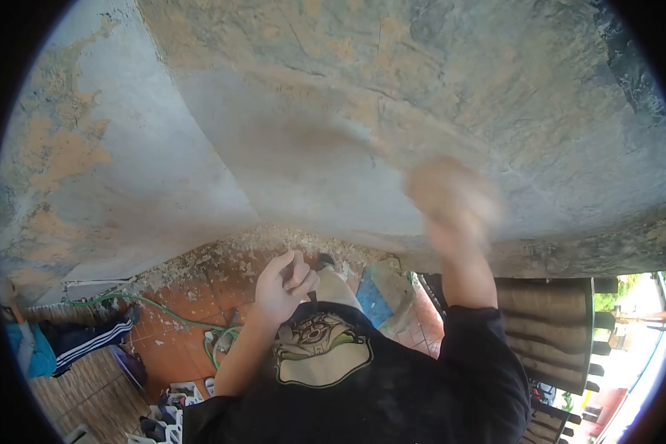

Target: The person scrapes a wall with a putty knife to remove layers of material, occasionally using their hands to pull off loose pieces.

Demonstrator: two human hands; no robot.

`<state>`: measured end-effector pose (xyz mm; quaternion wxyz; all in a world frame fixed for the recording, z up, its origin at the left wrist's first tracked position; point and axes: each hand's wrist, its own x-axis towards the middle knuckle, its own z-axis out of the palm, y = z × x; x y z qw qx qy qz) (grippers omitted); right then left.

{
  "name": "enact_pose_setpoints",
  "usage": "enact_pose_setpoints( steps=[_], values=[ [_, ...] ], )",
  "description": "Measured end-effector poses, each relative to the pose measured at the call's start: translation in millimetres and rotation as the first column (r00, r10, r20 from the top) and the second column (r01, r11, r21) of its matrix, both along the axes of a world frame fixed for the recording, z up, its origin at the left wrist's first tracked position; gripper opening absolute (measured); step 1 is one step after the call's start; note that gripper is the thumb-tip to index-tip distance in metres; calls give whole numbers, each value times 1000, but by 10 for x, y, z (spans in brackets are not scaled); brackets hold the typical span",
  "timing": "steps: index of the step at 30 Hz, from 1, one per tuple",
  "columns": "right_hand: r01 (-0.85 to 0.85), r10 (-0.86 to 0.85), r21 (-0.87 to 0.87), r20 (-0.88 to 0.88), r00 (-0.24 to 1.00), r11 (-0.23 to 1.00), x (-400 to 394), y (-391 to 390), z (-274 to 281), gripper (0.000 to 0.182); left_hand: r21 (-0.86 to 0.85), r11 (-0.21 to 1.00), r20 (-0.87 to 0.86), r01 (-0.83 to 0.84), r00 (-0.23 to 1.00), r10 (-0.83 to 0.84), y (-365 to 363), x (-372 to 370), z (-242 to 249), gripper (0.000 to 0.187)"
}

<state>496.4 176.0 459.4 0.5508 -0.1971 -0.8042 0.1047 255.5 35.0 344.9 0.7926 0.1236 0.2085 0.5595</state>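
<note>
A worn wall [288,148], patchy grey and tan with peeling areas, fills the upper part of the head view. My right hand [455,200] is raised in front of it at right of centre, smeared by motion, so its fingers and anything in them cannot be made out. Lower down, my left hand [287,285] is held near my chest with its fingers curled. A small dark thing shows just below those fingers, its shape unclear. Whether my right hand touches the wall cannot be told.
Pale flakes [200,263] litter the reddish tiled floor [177,355], where a green hose [155,305] lies. A co-worker in a teal shirt [43,351] is at the far left. A blue object [374,296] lies near the wall's foot. Roof tiles [547,325] are at the right.
</note>
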Motion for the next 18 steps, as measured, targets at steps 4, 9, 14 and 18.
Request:
enact_pose_setpoints(
  steps=[4, 9, 14, 18],
  values=[
    [-339, 391, -342, 94, 916, 876, -278, 390, -1108, 25, 30, 1000, 9, 6, 1000, -7, 73, -39, -4, 42],
    [-412, 392, -255, -127, 911, 875, -282, 333, -314, 39, -63, 997, -40, 38, 998, -40, -37, -5, -20, 46],
    [-484, 489, 74, -122, 864, 872, -258, 125, 812, 38, -36, 996, -87, 82, 993, -85, -81, -27, -105, 48],
    [-15, 29, -365, 33, 999, 931, -518, 193, 153, 12, 44, 995, 35, 89, 995, -90, -124, -118, -118, 48]
  ],
)
